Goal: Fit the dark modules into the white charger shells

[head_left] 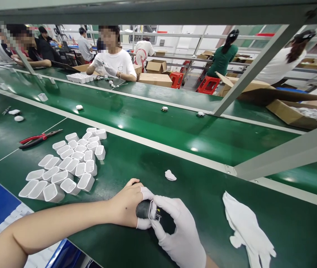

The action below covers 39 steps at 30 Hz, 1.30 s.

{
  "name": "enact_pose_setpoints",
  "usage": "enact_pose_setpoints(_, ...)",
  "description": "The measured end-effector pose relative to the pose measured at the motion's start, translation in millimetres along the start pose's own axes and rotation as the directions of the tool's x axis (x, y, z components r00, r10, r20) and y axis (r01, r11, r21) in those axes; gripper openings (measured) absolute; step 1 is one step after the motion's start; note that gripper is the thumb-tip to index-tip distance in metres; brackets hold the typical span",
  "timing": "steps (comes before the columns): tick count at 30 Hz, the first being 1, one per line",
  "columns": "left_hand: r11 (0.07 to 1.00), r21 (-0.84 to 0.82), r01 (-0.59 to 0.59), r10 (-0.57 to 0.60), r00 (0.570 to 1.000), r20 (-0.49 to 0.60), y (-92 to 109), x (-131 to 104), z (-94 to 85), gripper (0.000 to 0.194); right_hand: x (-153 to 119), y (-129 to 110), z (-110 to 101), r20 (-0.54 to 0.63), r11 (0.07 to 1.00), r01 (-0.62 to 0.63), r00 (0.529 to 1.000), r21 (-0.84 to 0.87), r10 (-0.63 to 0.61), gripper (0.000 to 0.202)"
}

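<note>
White-rimmed part (pixel 152 210), pinched by the left hand (pixel 127 205) and gloved right hand (pixel 182 227) between them, seems under adjustment, which calls for a steady two-sided hold.

At bottom centre, the right hand (pixel 181 227) wears a white glove (pixel 188 240); the left hand (pixel 125 205) has white finger covers (pixel 146 193) on two digits, its forearm (pixel 60 222) bare at lower left.

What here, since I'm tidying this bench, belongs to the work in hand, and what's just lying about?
In use:
small part, held between left hand and right hand
white cups, likely, grouped nearby

Apparently lying about:
red-and-black pliers
loose white glove
small white lump, use unclear
</note>
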<state>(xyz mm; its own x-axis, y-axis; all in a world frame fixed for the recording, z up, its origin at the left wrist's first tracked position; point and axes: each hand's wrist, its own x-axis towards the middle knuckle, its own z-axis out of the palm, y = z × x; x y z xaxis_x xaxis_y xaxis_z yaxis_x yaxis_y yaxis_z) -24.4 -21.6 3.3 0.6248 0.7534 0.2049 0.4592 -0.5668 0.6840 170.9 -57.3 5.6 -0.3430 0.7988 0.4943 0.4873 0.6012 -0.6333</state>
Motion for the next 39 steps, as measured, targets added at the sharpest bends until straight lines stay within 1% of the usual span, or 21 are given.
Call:
enact_pose_setpoints(3, 1.0, -0.025, -0.019, 0.018, 0.999, -0.028, -0.3, 0.0, 0.2, 0.037, -0.3, -0.1, 1.5, -0.023, 0.999, 0.023, 0.999, 0.025, -0.022, 0.041)
enact_pose_setpoints(6, 0.999, -0.034, -0.031, 0.03, 0.999, -0.039, -1.1, -0.4, 0.9, 0.036, -0.6, 0.6, 2.7, -0.03, 0.999, 0.028, 0.999, 0.028, -0.028, 0.044)
enact_pose_setpoints(14, 1.0, -0.017, -0.017, 0.017, 1.0, -0.01, -1.6, -0.6, 1.3, 0.04, 3.7, -2.2, -0.4, -0.011, 0.999, 0.035, 0.999, 0.039, -0.035, 0.039)
enact_pose_setpoints(20, 1.0, -0.022, -0.011, 0.011, 1.0, -0.003, -1.3, -0.4, 1.7, 0.041, 2.3, -1.2, -3.5, -0.017, 0.999, 0.049, 0.999, 0.009, -0.049, 0.042)
enact_pose_setpoints(25, 1.0, 0.0, 0.0, 0.0, 1.0, 0.0, -2.0, -1.0, 1.7, 0.042, 0.9, -0.2, -1.6, -0.018, 0.997, 0.075, 0.997, -0.004, -0.075, 0.048)
enact_pose_setpoints(31, 1.0, -0.004, 0.0, 0.0, 1.0, -0.002, -0.7, -0.8, -0.3, 0.041, 0.0, 2.2, 0.2, -0.042, 1.0, 0.02, 0.999, -0.013, -0.021, 0.042)
enact_pose_setpoints(36, 1.0, 0.0, 0.0, 0.0, 1.0, 0.004, -0.2, -0.9, -1.2, 0.041, 2.6, 2.9, -4.1, -0.023, 0.992, 0.099, 0.995, -0.071, -0.101, 0.042)
enact_pose_setpoints(39, 1.0, -0.009, 0.006, -0.006, 1.0, 0.008, 0.0, -0.9, -1.3, 0.041, 5.3, 0.9, -6.0, -0.011, 0.992, 0.102, 0.995, -0.077, -0.103, 0.038)
